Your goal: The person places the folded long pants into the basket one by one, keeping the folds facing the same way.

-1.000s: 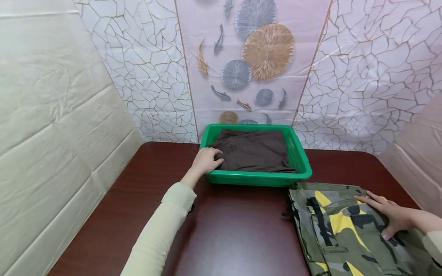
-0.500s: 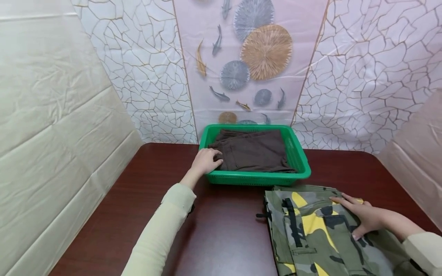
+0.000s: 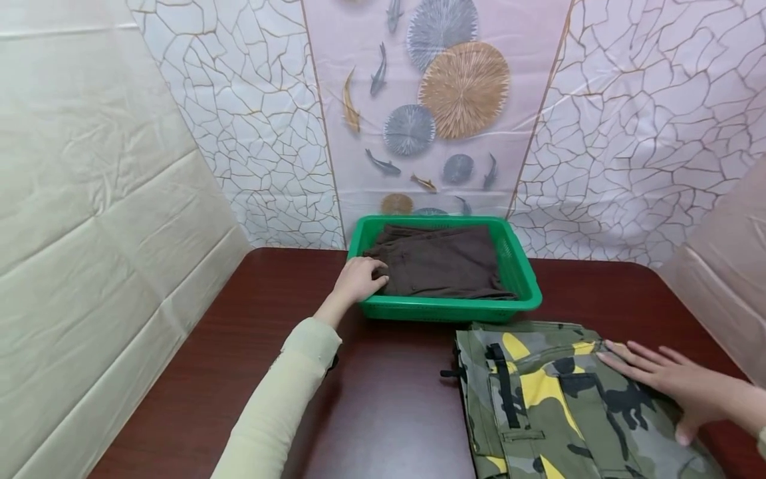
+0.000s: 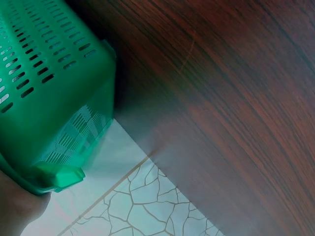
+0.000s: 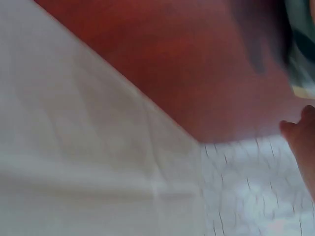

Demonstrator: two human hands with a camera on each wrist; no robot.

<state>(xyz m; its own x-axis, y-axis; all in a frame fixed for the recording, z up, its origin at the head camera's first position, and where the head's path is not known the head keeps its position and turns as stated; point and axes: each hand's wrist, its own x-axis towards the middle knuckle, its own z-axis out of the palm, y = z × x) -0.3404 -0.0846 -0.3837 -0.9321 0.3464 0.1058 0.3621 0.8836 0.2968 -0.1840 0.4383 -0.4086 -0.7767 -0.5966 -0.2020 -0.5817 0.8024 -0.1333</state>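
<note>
A green plastic basket (image 3: 445, 307) stands at the back of the table, holding a folded dark brown garment (image 3: 445, 263). My left hand (image 3: 358, 278) grips the basket's left rim near the front corner, fingers curled over the edge; the left wrist view shows part of this hand (image 4: 22, 204) at the rim. A folded camouflage garment (image 3: 556, 406) in green, grey, black and yellow lies at the front right, just before the basket. My right hand (image 3: 676, 382) is spread over its right edge, fingers straight; whether it touches the cloth is hard to tell.
The dark red-brown table (image 3: 383, 399) has rounded far corners. A patterned cloth backdrop (image 3: 269, 133) hangs behind it. Pale cloth walls (image 3: 120, 233) flank both sides. A black strap end (image 3: 451, 374) sticks out left of the camouflage garment.
The camouflage garment has slid left towards the middle with my right hand. That hand has since shifted right and spread its fingers. My left hand stays on the basket rim.
</note>
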